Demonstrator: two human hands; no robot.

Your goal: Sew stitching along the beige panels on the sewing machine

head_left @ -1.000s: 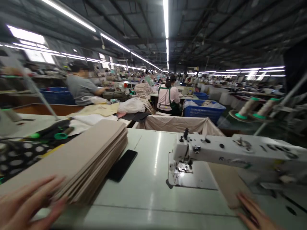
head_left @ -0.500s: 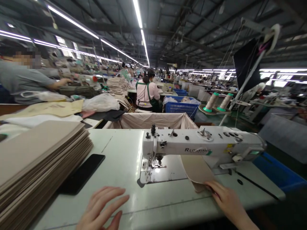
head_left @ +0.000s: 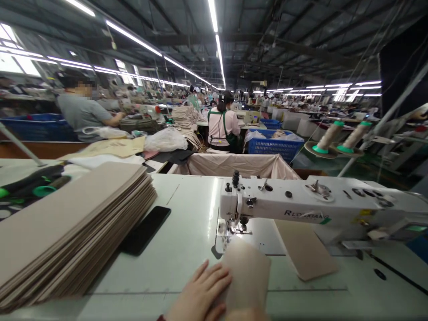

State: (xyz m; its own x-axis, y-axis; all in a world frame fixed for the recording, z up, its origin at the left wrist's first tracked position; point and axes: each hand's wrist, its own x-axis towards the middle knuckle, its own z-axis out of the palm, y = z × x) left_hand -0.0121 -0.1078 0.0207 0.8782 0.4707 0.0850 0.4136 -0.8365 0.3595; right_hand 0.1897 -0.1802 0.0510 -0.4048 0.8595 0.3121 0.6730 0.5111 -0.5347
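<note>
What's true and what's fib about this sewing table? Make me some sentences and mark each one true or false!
1. A black phone lies between the beige stack and the sewing machine. True.
2. The sewing machine is bright red. False: it is mostly white.
3. The left hand is at the left edge of a beige piece. True.
4. The black phone's screen is brightly lit. False: it is dark.
5. Two thread cones stand beyond the sewing machine. True.

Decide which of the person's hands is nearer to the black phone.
Left. The left hand is to the right of the black phone and closer to the camera; the right hand, barely visible, is farther right.
</note>
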